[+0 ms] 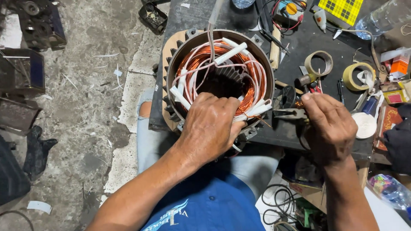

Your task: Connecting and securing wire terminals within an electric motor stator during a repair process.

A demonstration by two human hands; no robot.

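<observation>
stator was stood on end at the dark bench's near edge, copper coils and white sleeves ringed inside; left hand was laid over the near rim, fingers curled down onto the windings, nothing pinched; right hand was closed over pliers just beside the stator; whether a wire was gripped could not be told; likely best if coils were pressed evenly, pliers kept off the enamel.

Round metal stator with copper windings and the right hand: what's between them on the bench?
Head view: black-handled pliers lie on the dark bench between the round metal stator with copper windings and the right hand, whose fingertips are at the pliers.
</observation>
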